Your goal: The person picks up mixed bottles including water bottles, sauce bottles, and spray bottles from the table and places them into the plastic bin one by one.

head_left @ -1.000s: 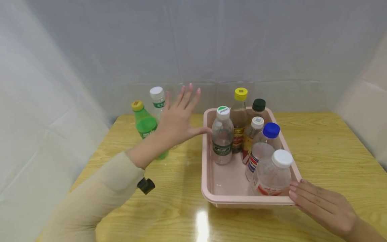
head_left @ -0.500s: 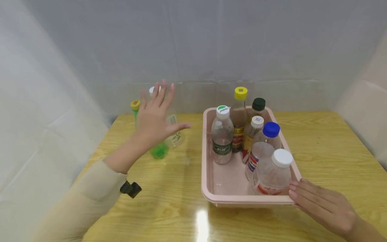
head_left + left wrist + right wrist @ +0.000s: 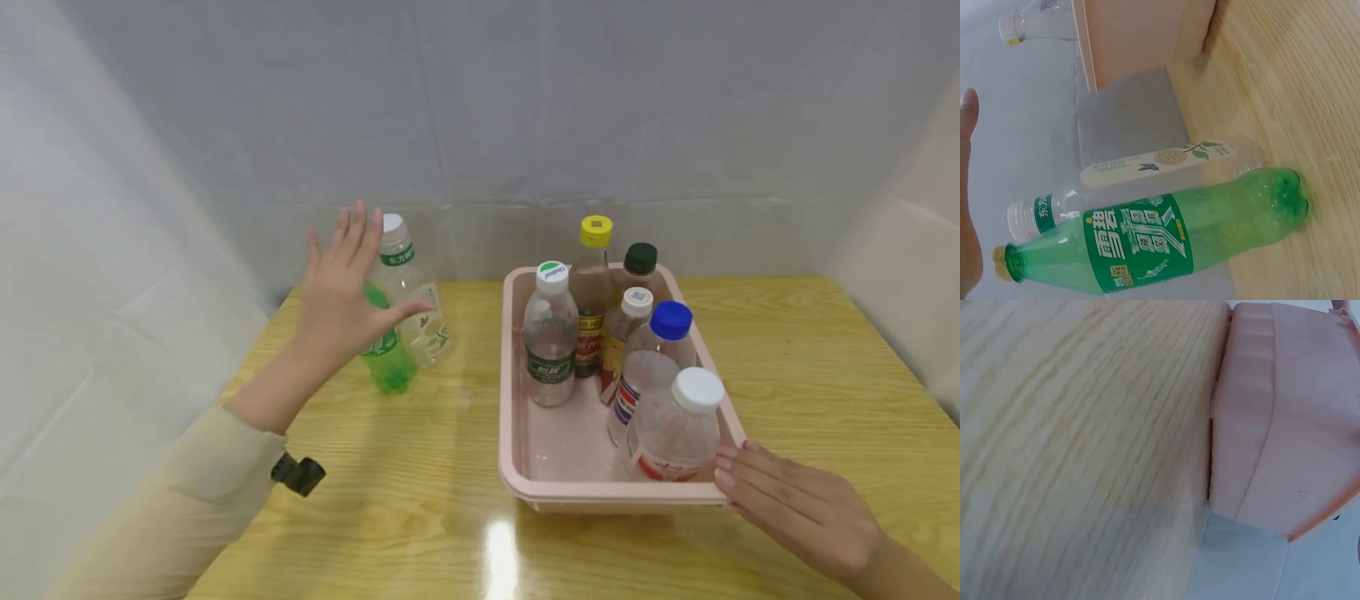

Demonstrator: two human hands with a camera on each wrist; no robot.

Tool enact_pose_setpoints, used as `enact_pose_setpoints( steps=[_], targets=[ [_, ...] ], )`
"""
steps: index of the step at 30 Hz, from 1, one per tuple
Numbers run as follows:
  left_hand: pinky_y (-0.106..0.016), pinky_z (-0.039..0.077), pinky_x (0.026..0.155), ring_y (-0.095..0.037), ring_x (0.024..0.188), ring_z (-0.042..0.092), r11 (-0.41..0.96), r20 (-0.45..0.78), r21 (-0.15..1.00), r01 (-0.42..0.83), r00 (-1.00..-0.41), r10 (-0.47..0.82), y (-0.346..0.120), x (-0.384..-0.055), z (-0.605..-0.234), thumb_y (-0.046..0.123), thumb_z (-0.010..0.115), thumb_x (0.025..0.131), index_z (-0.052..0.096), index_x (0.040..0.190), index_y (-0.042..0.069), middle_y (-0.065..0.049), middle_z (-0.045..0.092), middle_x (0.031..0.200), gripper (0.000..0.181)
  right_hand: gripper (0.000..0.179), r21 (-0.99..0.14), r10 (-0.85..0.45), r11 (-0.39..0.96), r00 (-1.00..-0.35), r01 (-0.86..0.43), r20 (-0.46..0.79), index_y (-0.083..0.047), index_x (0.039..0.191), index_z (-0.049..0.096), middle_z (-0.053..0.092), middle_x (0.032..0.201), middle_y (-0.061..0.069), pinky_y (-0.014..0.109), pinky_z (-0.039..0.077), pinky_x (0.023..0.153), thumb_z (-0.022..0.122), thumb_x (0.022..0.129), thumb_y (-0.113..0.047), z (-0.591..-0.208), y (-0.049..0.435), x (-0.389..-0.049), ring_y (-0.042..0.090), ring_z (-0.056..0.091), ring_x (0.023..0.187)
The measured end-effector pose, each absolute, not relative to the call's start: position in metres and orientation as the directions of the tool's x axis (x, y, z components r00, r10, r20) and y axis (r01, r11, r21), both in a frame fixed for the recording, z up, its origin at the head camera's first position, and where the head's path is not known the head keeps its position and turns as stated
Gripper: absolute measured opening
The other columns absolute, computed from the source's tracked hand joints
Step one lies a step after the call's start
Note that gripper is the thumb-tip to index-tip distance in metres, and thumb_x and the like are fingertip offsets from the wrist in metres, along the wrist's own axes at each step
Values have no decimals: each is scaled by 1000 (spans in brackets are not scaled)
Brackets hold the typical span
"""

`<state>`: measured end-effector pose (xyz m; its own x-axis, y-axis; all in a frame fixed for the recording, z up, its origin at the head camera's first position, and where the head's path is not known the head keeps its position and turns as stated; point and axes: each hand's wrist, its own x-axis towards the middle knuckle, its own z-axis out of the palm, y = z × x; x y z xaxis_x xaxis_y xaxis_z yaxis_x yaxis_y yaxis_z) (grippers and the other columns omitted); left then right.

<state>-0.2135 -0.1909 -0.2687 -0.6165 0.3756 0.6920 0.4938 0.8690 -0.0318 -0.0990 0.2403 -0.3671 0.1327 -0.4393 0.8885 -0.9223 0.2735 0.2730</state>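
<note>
My left hand point(image 3: 339, 296), fingers spread and straight, is raised close by a green plastic soda bottle point(image 3: 391, 367) and hides its upper part in the head view. The left wrist view shows that whole bottle with a yellow cap point(image 3: 1001, 263), standing on the table and gripped by nothing. Beside it stands a clear plastic drink bottle point(image 3: 424, 312) with a white cap and a green neck band. My right hand point(image 3: 810, 512) rests its straight fingertips against the near right corner of a pink plastic basin point(image 3: 615, 493).
Several bottles stand in the basin: a clear one with a green label point(image 3: 551, 346), a yellow-capped one point(image 3: 596, 233), a dark-capped one point(image 3: 641, 259), a blue-capped one point(image 3: 671, 322) and a wide white-capped one point(image 3: 675, 433) among them. Pale sheeting point(image 3: 480, 108) hangs behind the wooden table point(image 3: 390, 500).
My left hand has moved left, away from the basin and across the two bottles, with fingers spread throughout. My right hand has stayed at the basin's corner.
</note>
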Motion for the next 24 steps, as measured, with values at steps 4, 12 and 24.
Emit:
enact_pose_setpoints(
  steps=[4, 12, 24],
  targets=[
    [-60, 6, 114, -38, 140, 23, 872, 706, 12, 489, -622, 339, -199, -215, -272, 85, 30, 75, 28, 146, -1, -22, 26, 151, 112, 26, 269, -442, 277, 127, -922, 888, 6, 108, 68, 68, 109, 18, 28, 44, 102, 55, 96, -12, -366, 240, -99, 22, 62, 111],
    [-58, 8, 115, -39, 142, 14, 881, 627, 217, 420, -752, 204, -216, -217, -274, 80, 42, 70, 20, 150, 6, -23, 17, 153, 111, 26, 270, -447, 273, 127, -923, 886, 6, 109, 68, 68, 109, 18, 28, 44, 102, 55, 96, -12, -367, 241, -99, 22, 62, 111],
    [-49, 22, 115, -29, 143, 21, 771, 431, 538, 339, -897, 94, -233, -225, -278, 44, 67, 84, 12, 151, 23, -7, 13, 156, 89, 28, 278, -480, 299, 108, -913, 871, 5, 115, 65, 66, 117, 15, 27, 41, 105, 51, 98, -13, -366, 242, -97, 19, 58, 117]
  ],
)
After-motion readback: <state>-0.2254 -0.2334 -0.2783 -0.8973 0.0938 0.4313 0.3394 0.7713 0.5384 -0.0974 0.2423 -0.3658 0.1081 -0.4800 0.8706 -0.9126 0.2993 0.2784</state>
